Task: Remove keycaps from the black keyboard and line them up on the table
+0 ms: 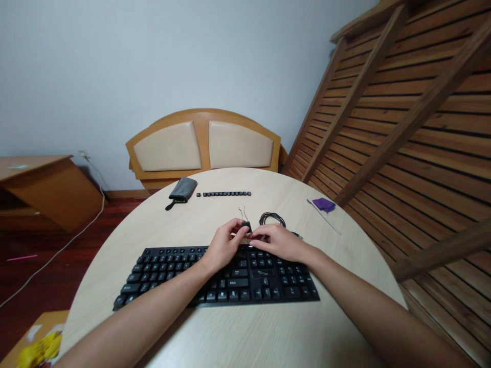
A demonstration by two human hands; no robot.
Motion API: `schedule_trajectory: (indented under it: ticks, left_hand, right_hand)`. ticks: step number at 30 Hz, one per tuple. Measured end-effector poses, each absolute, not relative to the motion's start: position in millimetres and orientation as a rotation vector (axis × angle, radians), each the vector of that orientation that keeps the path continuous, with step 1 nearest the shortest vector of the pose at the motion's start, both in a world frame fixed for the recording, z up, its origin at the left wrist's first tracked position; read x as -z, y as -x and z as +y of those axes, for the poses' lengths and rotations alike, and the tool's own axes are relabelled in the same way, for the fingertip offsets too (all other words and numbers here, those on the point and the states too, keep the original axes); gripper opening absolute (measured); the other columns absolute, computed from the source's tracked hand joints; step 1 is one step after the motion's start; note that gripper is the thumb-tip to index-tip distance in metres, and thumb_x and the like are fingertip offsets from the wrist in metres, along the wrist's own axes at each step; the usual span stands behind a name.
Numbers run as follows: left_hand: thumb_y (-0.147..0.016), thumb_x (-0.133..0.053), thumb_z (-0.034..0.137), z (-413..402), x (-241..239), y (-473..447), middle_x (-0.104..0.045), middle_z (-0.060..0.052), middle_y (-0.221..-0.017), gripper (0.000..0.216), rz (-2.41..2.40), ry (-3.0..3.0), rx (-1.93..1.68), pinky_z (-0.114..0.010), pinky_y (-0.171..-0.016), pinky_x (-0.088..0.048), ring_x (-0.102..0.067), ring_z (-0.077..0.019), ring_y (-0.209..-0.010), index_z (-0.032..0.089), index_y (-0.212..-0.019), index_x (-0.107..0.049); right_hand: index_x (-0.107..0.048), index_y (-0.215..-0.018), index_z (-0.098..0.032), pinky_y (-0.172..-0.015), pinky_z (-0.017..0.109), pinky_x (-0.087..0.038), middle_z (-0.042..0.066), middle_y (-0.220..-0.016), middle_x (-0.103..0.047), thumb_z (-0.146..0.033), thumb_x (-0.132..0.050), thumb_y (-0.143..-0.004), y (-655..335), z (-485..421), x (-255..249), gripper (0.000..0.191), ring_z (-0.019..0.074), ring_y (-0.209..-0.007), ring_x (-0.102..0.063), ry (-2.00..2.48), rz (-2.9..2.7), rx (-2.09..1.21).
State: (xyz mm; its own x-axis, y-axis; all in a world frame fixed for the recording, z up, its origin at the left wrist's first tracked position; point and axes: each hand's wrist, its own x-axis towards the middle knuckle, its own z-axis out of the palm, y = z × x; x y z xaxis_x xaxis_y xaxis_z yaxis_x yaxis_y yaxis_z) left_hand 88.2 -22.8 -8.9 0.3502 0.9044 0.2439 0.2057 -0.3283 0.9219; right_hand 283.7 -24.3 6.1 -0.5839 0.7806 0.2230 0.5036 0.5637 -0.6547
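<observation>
A black keyboard [232, 283] lies across the near part of the round table, with small sockets instead of caps along its back row. Above its back edge, my left hand [224, 245] pinches the black handle of a wire keycap puller [246, 224], whose two thin wires point away from me. From the other side, my right hand [278, 242] closes its fingertips at the near end of the handle; fingers partly hide that spot. Farther back, small black keycaps [227, 193] stand in a straight row, one [198, 194] a little apart on the left.
A dark grey pouch [183, 189] lies at the table's back left. The coiled black cable [272, 219] sits just behind my right hand. To the right are a purple cloth [324, 205] and a thin rod [324, 216]. Wooden slats [414, 128] lean close by the right side.
</observation>
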Motion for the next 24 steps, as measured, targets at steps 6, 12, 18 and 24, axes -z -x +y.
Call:
schedule_trajectory:
  ticks: [6,12,18,24]
  left_hand:
    - [-0.088,-0.054,0.042,-21.2,11.4,-87.5,-0.062,-0.003,-0.083,0.023,1.034,-1.743,-1.044,-0.026,-0.066,-0.050,-0.061,-0.0172,-0.077,0.019,-0.086,-0.058]
    - [-0.088,-0.055,0.040,-22.0,11.2,-83.1,-0.064,-0.001,-0.072,0.023,1.019,-1.719,-0.905,-0.026,-0.063,-0.047,-0.062,-0.0167,-0.069,0.019,-0.079,-0.053]
    - [-0.092,-0.052,0.036,-32.6,-1.9,-77.0,-0.062,-0.001,-0.071,0.023,1.015,-2.096,-0.799,-0.025,-0.060,-0.041,-0.056,-0.0157,-0.066,0.019,-0.077,-0.057]
    - [-0.093,-0.050,0.035,-33.9,-3.6,-73.1,-0.064,-0.002,-0.073,0.021,1.069,-2.230,-0.766,-0.027,-0.060,-0.041,-0.058,-0.0172,-0.067,0.019,-0.081,-0.058]
  right_hand:
    - [-0.075,-0.100,-0.022,-0.077,0.029,-0.047,0.004,-0.097,-0.076,-0.032,-0.060,-0.088,-295.6,-19.9,-6.7,0.022,0.0194,-0.084,-0.067,0.984,-2.386,-0.795]
    - [-0.075,-0.103,-0.022,-0.079,0.028,-0.046,0.004,-0.099,-0.075,-0.029,-0.058,-0.089,-294.8,-20.7,-6.3,0.023,0.0186,-0.087,-0.067,0.962,-2.412,-0.760]
    - [-0.075,-0.098,-0.020,-0.077,0.029,-0.045,0.005,-0.093,-0.075,-0.031,-0.060,-0.088,-294.0,-22.4,-8.1,0.021,0.0195,-0.084,-0.066,0.996,-2.465,-0.705]
    - [-0.073,-0.100,-0.020,-0.078,0.029,-0.045,0.006,-0.095,-0.074,-0.032,-0.062,-0.087,-291.3,-23.5,-4.8,0.021,0.0200,-0.087,-0.066,1.017,-2.464,-0.689]
